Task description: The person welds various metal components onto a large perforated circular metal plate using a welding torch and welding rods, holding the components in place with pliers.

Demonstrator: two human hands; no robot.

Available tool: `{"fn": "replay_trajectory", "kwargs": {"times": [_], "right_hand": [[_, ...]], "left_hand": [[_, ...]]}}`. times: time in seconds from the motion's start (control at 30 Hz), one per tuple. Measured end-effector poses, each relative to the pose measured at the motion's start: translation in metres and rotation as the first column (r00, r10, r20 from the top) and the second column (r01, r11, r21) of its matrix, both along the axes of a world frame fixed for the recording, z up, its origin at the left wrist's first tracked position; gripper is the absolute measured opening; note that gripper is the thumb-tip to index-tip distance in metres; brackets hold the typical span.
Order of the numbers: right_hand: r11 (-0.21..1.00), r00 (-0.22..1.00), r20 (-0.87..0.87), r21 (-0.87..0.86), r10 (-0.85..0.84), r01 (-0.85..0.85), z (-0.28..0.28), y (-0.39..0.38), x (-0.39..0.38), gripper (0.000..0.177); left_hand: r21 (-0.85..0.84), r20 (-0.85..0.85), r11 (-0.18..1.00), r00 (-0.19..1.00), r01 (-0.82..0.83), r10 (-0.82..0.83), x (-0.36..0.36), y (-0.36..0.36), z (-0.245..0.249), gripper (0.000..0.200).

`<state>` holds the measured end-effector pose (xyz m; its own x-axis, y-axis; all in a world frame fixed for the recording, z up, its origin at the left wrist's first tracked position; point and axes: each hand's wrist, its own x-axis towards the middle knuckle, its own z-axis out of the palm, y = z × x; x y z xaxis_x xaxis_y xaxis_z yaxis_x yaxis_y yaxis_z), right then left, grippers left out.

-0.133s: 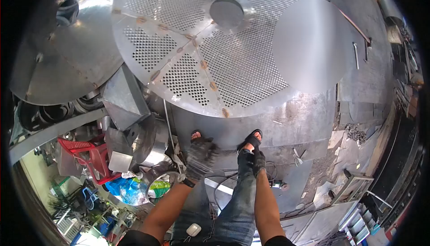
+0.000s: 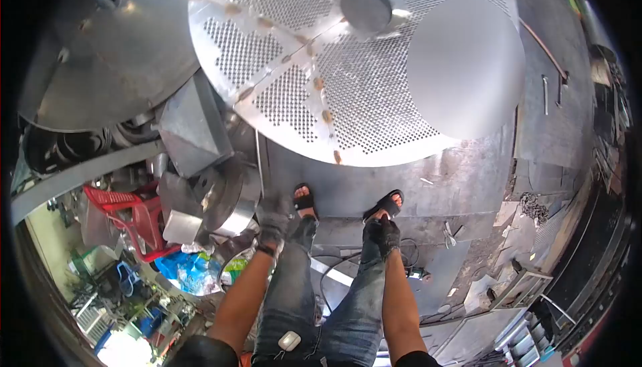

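My left hand point(image 2: 273, 218), in a dark glove, is smeared by motion beside my left foot and knee; its fingers cannot be made out. My right hand point(image 2: 386, 234), gloved too, is at my right shin just below the sandal, its fingers mostly hidden against the dark trouser leg. In front of my feet lies a large perforated metal disc point(image 2: 374, 109) with a round hole and brownish weld marks along its seams. A smooth grey oval point(image 2: 465, 66) covers the disc's right part. I make out no object in either hand.
At left are a plain metal disc point(image 2: 127, 53), a folded sheet-metal piece point(image 2: 190, 116), a red plastic chair point(image 2: 147, 223) and blue plastic bags point(image 2: 190, 272). On the right are a wrench point(image 2: 545, 94), a long rod point(image 2: 540, 43) and a metal frame point(image 2: 525, 290). A cable point(image 2: 326, 280) runs near my legs.
My left hand has moved left, away from in front of my left foot, which shows more fully now. The view has shifted, so the perforated disc appears further right; the grey oval keeps its image position.
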<state>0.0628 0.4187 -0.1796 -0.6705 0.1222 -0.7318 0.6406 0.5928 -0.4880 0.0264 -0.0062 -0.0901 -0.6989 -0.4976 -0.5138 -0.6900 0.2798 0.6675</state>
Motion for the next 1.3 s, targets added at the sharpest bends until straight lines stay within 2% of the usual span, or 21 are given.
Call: {"fn": "replay_trajectory", "kwargs": {"times": [0.03, 0.07, 0.1, 0.13, 0.2, 0.23, 0.27, 0.4, 0.5, 0.53, 0.6, 0.63, 0.7, 0.83, 0.93, 1.0, 1.03, 1.17, 1.23, 1.27, 1.3], "right_hand": [[0.901, 0.900, -0.127, 0.187, 0.416, -0.390, -0.003, -0.039, 0.007, 0.039], [0.987, 0.996, -0.029, -0.133, 0.089, -0.092, -0.005, -0.085, 0.008, 0.040], [0.895, 0.957, 0.148, -0.343, -0.251, 0.287, -0.011, -0.132, 0.008, 0.041], [0.975, 0.987, -0.112, -0.181, 0.111, -0.130, -0.031, -0.129, 0.004, 0.045], [0.868, 0.830, -0.257, 0.092, 0.495, -0.489, -0.042, -0.142, -0.010, 0.050], [0.993, 0.996, 0.022, -0.082, 0.091, -0.089, -0.027, -0.165, -0.030, 0.053], [0.926, 0.892, 0.334, -0.116, -0.305, 0.360, -0.024, -0.182, -0.049, 0.056], [0.988, 0.950, 0.281, -0.034, -0.137, 0.152, -0.074, -0.161, -0.068, 0.064], [0.960, 0.961, 0.201, 0.244, -0.191, 0.139, -0.102, -0.100, -0.077, 0.069], [0.952, 0.989, 0.124, 0.302, -0.084, 0.043, -0.131, -0.058, -0.078, 0.076], [0.918, 0.971, 0.084, 0.352, -0.224, 0.181, -0.117, -0.023, -0.080, 0.092], [0.848, 0.880, 0.106, 0.338, -0.464, 0.407, -0.080, -0.028, -0.102, 0.101], [0.801, 0.790, 0.138, 0.151, -0.598, 0.580, -0.045, -0.036, -0.122, 0.108], [0.719, 0.821, 0.172, -0.408, -0.545, 0.563, -0.034, -0.083, -0.140, 0.074], [0.601, 0.754, 0.096, -0.543, -0.649, 0.586, 0.022, -0.184, -0.173, 0.074], [0.449, 0.522, -0.009, -0.523, -0.853, 0.725, 0.071, -0.237, -0.197, 0.071], [0.434, 0.519, 0.008, -0.539, -0.855, 0.722, 0.069, -0.244, -0.198, 0.071], [0.588, 0.607, -0.065, -0.348, -0.792, 0.730, 0.066, -0.253, -0.213, 0.066], [0.854, 0.803, -0.335, -0.361, -0.493, 0.373, 0.073, -0.228, -0.217, 0.066], [0.910, 0.823, -0.425, -0.336, -0.376, 0.243, 0.079, -0.214, -0.218, 0.066], [0.834, 0.826, -0.306, -0.457, -0.473, 0.308, 0.089, -0.205, -0.232, 0.067]], "left_hand": [[-0.106, 0.025, 0.993, 0.998, 0.054, -0.052, 0.030, -0.065, 0.001, 0.058], [-0.212, 0.057, 0.972, 0.994, 0.106, -0.096, 0.057, -0.129, 0.009, 0.058], [-0.249, 0.056, 0.956, 0.988, 0.154, -0.145, 0.061, -0.152, -0.016, 0.056], [-0.259, 0.062, 0.949, 0.983, 0.182, -0.172, 0.069, -0.171, -0.042, 0.055], [-0.121, 0.083, 0.981, 0.986, 0.152, -0.142, 0.085, -0.201, -0.100, 0.053], [0.009, 0.195, 1.000, 0.981, 0.021, -0.022, 0.077, -0.200, -0.102, 0.052], [0.101, 0.321, 0.986, 0.943, -0.131, 0.092, 0.068, -0.198, -0.101, 0.050], [0.191, 0.277, 0.945, 0.938, -0.267, 0.209, 0.079, -0.205, -0.173, 0.048], [0.171, 0.354, 0.948, 0.915, -0.267, 0.194, 0.068, -0.186, -0.203, 0.048], [0.267, 0.433, 0.876, 0.862, -0.402, 0.264, 0.058, -0.179, -0.201, 0.048], [0.349, 0.513, 0.766, 0.794, -0.540, 0.326, 0.044, -0.156, -0.181, 0.048], [0.353, 0.512, 0.767, 0.797, -0.536, 0.321, 0.042, -0.148, -0.183, 0.048], [0.376, 0.507, 0.769, 0.810, -0.517, 0.296, 0.039, -0.136, -0.186, 0.058], [0.535, 0.468, 0.631, 0.819, -0.562, 0.333, 0.008, -0.129, -0.182, 0.071], [0.737, 0.283, 0.410, 0.796, -0.537, 0.535, -0.040, -0.133, -0.153, 0.079], [0.671, 0.256, 0.469, 0.773, -0.574, 0.581, -0.084, -0.129, -0.110, 0.076], [0.616, 0.258, 0.498, 0.753, -0.610, 0.605, -0.101, -0.123, -0.093, 0.073], [0.434, 0.296, 0.505, 0.647, -0.746, 0.702, -0.123, -0.148, -0.109, 0.057], [0.539, 0.339, 0.455, 0.677, -0.709, 0.653, -0.115, -0.152, -0.124, 0.045], [0.567, 0.330, 0.432, 0.674, -0.701, 0.661, -0.114, -0.148, -0.124, 0.040], [0.601, 0.307, 0.412, 0.675, -0.684, 0.671, -0.118, -0.151, -0.131, 0.035]]}}
